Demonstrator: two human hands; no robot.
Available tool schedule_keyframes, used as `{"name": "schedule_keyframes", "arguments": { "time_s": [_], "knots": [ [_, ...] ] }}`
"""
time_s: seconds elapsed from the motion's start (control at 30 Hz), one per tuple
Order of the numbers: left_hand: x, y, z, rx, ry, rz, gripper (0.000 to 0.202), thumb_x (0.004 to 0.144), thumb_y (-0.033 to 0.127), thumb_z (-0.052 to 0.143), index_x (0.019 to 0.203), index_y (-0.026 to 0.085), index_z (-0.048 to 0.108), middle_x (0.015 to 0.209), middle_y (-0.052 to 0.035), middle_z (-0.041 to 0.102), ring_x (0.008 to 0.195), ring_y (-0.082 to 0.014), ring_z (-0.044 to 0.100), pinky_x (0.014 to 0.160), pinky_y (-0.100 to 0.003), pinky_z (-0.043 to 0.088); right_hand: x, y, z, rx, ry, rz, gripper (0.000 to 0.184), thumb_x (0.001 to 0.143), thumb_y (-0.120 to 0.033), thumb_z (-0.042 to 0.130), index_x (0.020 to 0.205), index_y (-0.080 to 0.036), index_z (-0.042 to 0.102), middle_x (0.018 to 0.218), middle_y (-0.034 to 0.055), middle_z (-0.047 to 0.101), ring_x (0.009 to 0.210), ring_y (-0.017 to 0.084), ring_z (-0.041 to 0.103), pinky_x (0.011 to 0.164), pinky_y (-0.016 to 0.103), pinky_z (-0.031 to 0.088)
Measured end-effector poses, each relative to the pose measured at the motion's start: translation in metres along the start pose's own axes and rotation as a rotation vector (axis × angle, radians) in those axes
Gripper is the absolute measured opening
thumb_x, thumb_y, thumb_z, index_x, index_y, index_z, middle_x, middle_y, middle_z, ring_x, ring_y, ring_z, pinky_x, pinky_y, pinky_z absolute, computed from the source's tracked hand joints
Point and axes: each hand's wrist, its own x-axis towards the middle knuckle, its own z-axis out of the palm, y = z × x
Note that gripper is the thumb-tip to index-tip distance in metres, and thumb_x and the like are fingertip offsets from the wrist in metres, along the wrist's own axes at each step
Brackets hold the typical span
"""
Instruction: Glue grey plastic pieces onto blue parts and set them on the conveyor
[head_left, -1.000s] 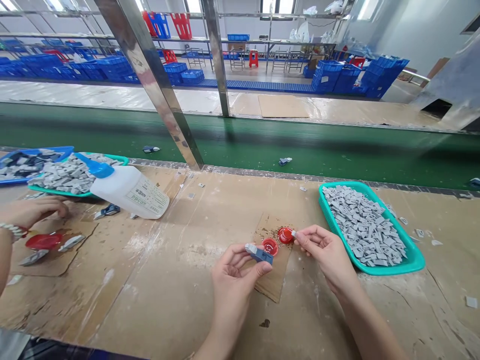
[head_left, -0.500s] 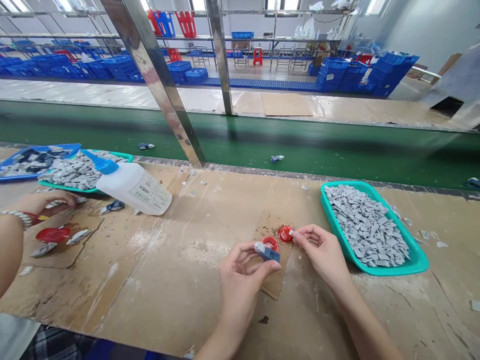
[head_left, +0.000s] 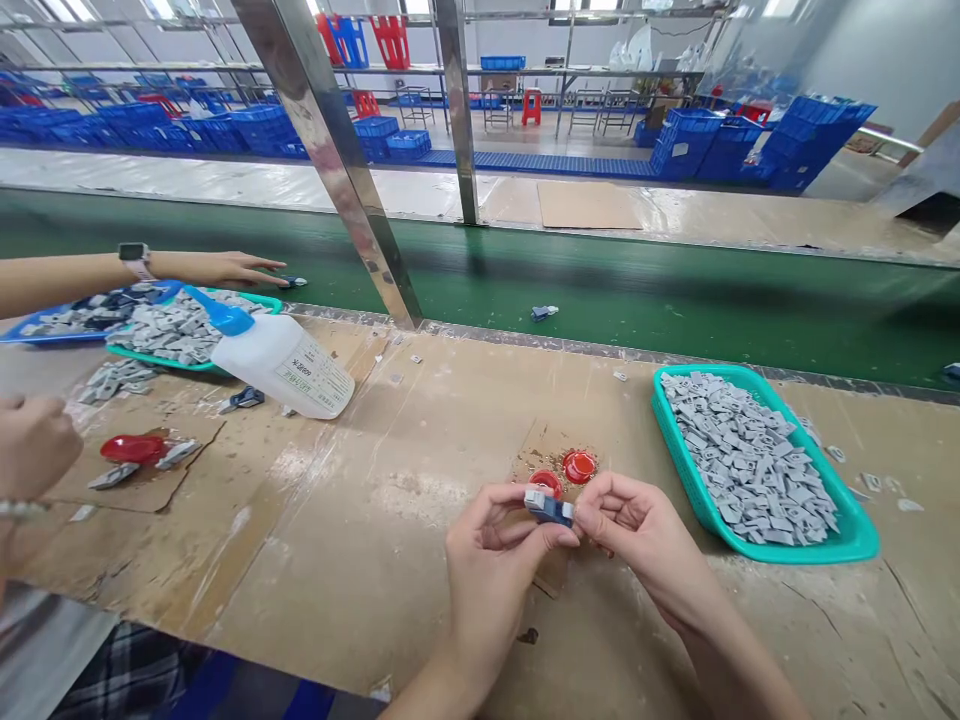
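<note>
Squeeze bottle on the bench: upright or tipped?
Tipped: the white squeeze bottle lies on its side, blue nozzle reaching over the teal tray.

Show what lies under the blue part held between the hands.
Two red caps sit on a cardboard scrap; the blue part partly covers the nearer cap, and the left hand hides part of the cardboard.

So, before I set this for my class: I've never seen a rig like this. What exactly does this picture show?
One camera worn on a person's head looks down at their own bare hands. The left hand and right hand together hold a small blue and grey part above a piece of cardboard. Two red caps lie on it. On the workbench sit a teal tray of grey pieces and a white plastic bottle. A green conveyor belt runs behind.
</note>
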Motion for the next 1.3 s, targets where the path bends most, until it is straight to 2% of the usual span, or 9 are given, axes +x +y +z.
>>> {"name": "schedule_keyframes", "arguments": {
  "time_s": [0.23, 0.43, 0.57, 0.7, 0.8, 0.87, 1.03, 1.17, 1.3],
  "knots": [
    [-0.002, -0.003, -0.002, 0.122, -0.036, 0.075, 0.023, 0.059, 0.008, 0.079, 0.076, 0.02, 0.068, 0.087, -0.0024, 0.074, 0.075, -0.0249, 0.073, 0.067, -0.031, 0.063, 0.003, 0.007, -0.003, 0.046, -0.105, 0.12, 0.034, 0.078, -0.048, 0.068, 0.078, -0.02, 0.047, 0.06, -0.0051, 0.054, 0.051, 0.008, 0.042, 0.045, 0.019, 0.027],
    [0.01, 0.01, -0.001, 0.177, -0.26, 0.004, 0.017, 0.065, 0.012, 0.077, 0.08, 0.019, 0.073, 0.085, -0.0042, 0.074, 0.075, -0.0248, 0.072, 0.072, -0.036, 0.063, 0.004, 0.012, -0.004, 0.078, -0.094, 0.119, 0.038, 0.077, -0.052, 0.067, 0.083, -0.022, 0.045, 0.059, -0.0055, 0.055, 0.05, 0.009, 0.037, 0.042, 0.017, 0.024],
    [0.029, 0.019, 0.006, 0.208, -0.463, -0.085, 0.031, 0.069, 0.018, 0.075, 0.1, 0.019, 0.072, 0.101, -0.0088, 0.073, 0.09, -0.0277, 0.07, 0.083, -0.042, 0.059, 0.003, 0.003, -0.009, 0.07, -0.011, 0.086, 0.034, 0.08, -0.051, 0.064, 0.086, -0.022, 0.049, 0.067, -0.0012, 0.061, 0.058, 0.011, 0.049, 0.044, 0.018, 0.03],
    [0.088, 0.025, 0.01, 0.455, -0.557, 0.207, 0.037, 0.083, 0.02, 0.058, 0.12, 0.018, 0.06, 0.116, -0.0114, 0.067, 0.108, -0.0239, 0.063, 0.098, -0.041, 0.048, -0.01, -0.012, -0.033, -0.186, 0.343, -0.068, 0.037, 0.083, -0.057, 0.055, 0.097, -0.023, 0.056, 0.09, 0.0062, 0.068, 0.072, 0.017, 0.061, 0.054, 0.024, 0.045],
    [0.165, 0.036, 0.013, 0.93, -0.394, 0.586, 0.038, 0.086, 0.01, 0.045, 0.121, 0.017, 0.058, 0.114, -0.0101, 0.067, 0.108, -0.0203, 0.061, 0.098, -0.035, 0.046, -0.031, -0.014, -0.065, -0.514, 0.794, -0.158, 0.04, 0.077, -0.059, 0.059, 0.099, -0.025, 0.06, 0.093, 0.0059, 0.068, 0.076, 0.021, 0.064, 0.059, 0.028, 0.05],
    [0.219, 0.045, 0.018, 1.212, -0.257, 0.643, 0.039, 0.082, 0.004, 0.043, 0.115, 0.016, 0.061, 0.108, -0.01, 0.068, 0.101, -0.0228, 0.063, 0.091, -0.035, 0.047, -0.046, -0.009, -0.089, -0.775, 0.963, -0.094, 0.039, 0.075, -0.06, 0.06, 0.097, -0.027, 0.064, 0.088, 0.0052, 0.069, 0.065, 0.021, 0.063, 0.047, 0.028, 0.047],
    [0.313, 0.054, 0.041, 1.424, -0.254, 0.624, 0.042, 0.079, 0.006, 0.047, 0.118, 0.015, 0.06, 0.111, -0.0125, 0.067, 0.105, -0.0285, 0.06, 0.091, -0.037, 0.045, -0.065, 0.014, -0.131, -1.12, 0.887, -0.211, 0.038, 0.08, -0.06, 0.052, 0.097, -0.03, 0.067, 0.097, 0.0043, 0.07, 0.085, 0.029, 0.063, 0.05, 0.033, 0.047],
    [0.343, 0.05, 0.05, 1.569, -0.287, 0.556, 0.044, 0.078, 0.01, 0.052, 0.122, 0.013, 0.06, 0.118, -0.015, 0.064, 0.113, -0.0317, 0.056, 0.095, -0.039, 0.042, -0.055, 0.015, -0.144, -1.152, 0.806, -0.278, 0.034, 0.087, -0.051, 0.046, 0.097, -0.028, 0.069, 0.097, 0.0043, 0.07, 0.094, 0.028, 0.059, 0.065, 0.037, 0.05],
    [0.353, 0.054, 0.039, 1.654, -0.279, 0.494, 0.054, 0.076, 0.012, 0.056, 0.13, 0.012, 0.053, 0.126, -0.0159, 0.06, 0.118, -0.0337, 0.053, 0.098, -0.042, 0.041, -0.034, 0.0, -0.148, -1.207, 0.796, -0.264, 0.025, 0.088, -0.041, 0.051, 0.093, -0.027, 0.071, 0.093, 0.0043, 0.069, 0.089, 0.028, 0.057, 0.072, 0.039, 0.048]
  ]
}}
